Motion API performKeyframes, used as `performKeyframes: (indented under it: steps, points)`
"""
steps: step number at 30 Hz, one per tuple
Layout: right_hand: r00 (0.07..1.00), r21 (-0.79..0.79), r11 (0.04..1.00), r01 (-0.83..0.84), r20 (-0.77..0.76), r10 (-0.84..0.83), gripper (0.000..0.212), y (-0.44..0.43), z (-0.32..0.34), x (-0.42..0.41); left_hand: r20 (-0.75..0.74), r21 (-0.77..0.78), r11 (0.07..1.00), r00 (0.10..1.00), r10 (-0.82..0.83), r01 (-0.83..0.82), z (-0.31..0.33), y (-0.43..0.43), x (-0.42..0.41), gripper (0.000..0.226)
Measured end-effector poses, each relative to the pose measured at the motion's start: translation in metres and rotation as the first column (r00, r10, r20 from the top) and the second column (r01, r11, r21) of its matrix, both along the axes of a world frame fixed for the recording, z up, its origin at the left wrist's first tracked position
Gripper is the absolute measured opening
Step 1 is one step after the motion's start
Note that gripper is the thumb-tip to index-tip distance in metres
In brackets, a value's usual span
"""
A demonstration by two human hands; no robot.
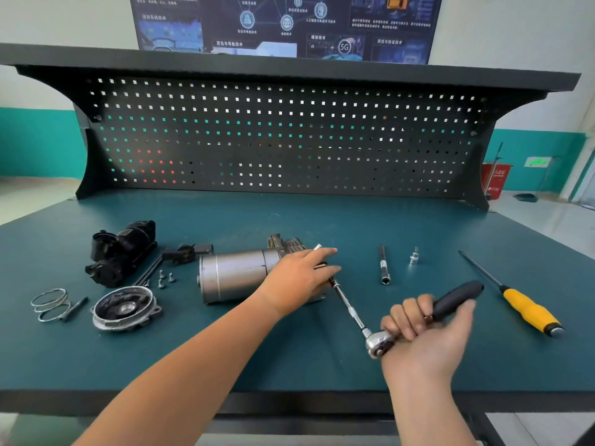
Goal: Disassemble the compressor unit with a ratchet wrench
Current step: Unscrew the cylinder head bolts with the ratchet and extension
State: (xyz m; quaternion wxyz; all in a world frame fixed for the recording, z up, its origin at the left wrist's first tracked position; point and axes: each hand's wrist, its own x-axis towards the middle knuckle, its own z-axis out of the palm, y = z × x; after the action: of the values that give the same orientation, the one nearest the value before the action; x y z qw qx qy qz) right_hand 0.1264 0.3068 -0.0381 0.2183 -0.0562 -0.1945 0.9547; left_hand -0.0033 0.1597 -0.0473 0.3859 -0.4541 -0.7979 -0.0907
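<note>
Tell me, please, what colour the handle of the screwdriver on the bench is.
The screwdriver handle is yellow with a dark end cap; the head view shows it clearly.

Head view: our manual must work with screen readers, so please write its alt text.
A person's left hand rests on a silver compressor unit lying on a teal workbench while the right hand grips a ratchet wrench, its extension running under the left hand. An end cover and spring lie left; a yellow-handled screwdriver lies right.
</note>
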Motion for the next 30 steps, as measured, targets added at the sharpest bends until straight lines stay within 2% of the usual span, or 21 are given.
performKeyframes:
  steps: [2,8,10,12,13,14,15,16,17,18,19,20,22,25,26,28,30]
  points:
    - [1.000,0.070,0.998,0.007,-0.017,-0.006,0.056,0.000,0.002,-0.001,0.025,0.040,0.998,0.999,0.046,-0.047,0.000,0.001,0.002,0.040]
    - [0.994,0.113,0.993,-0.014,-0.102,0.026,0.048,0.006,0.008,0.014,0.026,0.114,0.993,0.999,0.020,-0.023,0.000,0.003,0.001,0.032]
    - [0.987,0.231,0.973,0.011,-0.158,0.026,0.049,0.018,0.010,0.025,0.046,0.130,0.991,0.999,0.009,-0.014,0.000,0.005,0.002,0.025]
    - [0.975,0.467,0.883,0.053,-0.214,0.054,0.053,0.035,0.014,0.035,0.070,0.129,0.991,0.997,0.010,-0.019,-0.001,0.005,0.001,0.020]
    - [0.977,0.619,0.783,0.065,-0.200,0.076,0.056,0.044,0.016,0.039,0.091,0.127,0.992,0.996,0.014,-0.025,-0.001,0.005,0.001,0.019]
    - [0.986,0.790,0.608,0.080,-0.152,0.067,0.060,0.054,0.016,0.039,0.126,0.129,0.991,0.992,0.019,-0.035,-0.001,0.005,0.000,0.017]
    - [0.993,0.940,0.323,0.112,-0.121,0.007,0.061,0.064,0.014,0.035,0.164,0.132,0.990,0.986,0.027,-0.049,-0.002,0.004,-0.001,0.015]
    - [0.989,0.989,-0.043,0.138,-0.140,-0.048,0.055,0.072,0.011,0.028,0.193,0.133,0.989,0.980,0.037,-0.064,-0.003,0.003,-0.002,0.013]
    - [0.987,0.915,-0.389,0.105,-0.143,-0.069,0.044,0.078,0.007,0.019,0.214,0.131,0.989,0.976,0.044,-0.073,-0.004,0.002,-0.003,0.011]
    - [0.992,0.780,-0.624,0.043,-0.107,-0.066,0.036,0.083,0.002,0.007,0.231,0.132,0.988,0.972,0.048,-0.080,-0.004,0.002,-0.003,0.010]
    - [0.997,0.660,-0.751,-0.018,-0.049,-0.066,0.032,0.088,-0.002,-0.004,0.245,0.137,0.987,0.968,0.047,-0.082,-0.003,0.002,-0.002,0.009]
    - [0.997,0.561,-0.826,-0.064,0.002,-0.076,0.030,0.093,-0.005,-0.016,0.247,0.147,0.986,0.968,0.041,-0.079,-0.002,0.002,-0.002,0.009]
    - [0.991,0.408,-0.903,-0.134,0.053,-0.123,0.029,0.103,-0.011,-0.037,0.235,0.185,0.980,0.972,0.027,-0.072,0.000,0.005,0.001,0.009]
    - [0.961,0.335,-0.901,-0.276,0.060,-0.272,0.031,0.114,-0.025,-0.062,0.255,0.245,0.967,0.967,0.009,-0.074,-0.001,0.007,0.004,0.008]
    - [0.946,0.345,-0.884,-0.315,0.042,-0.320,0.033,0.114,-0.030,-0.067,0.261,0.253,0.965,0.965,0.003,-0.071,-0.002,0.008,0.005,0.008]
    - [0.926,0.462,-0.821,-0.335,-0.001,-0.378,0.042,0.105,-0.035,-0.075,0.252,0.255,0.965,0.968,-0.008,-0.058,-0.001,0.008,0.007,0.009]
    - [0.943,0.646,-0.731,-0.220,-0.052,-0.329,0.047,0.086,-0.035,-0.081,0.213,0.240,0.970,0.977,-0.011,-0.042,0.000,0.006,0.007,0.012]
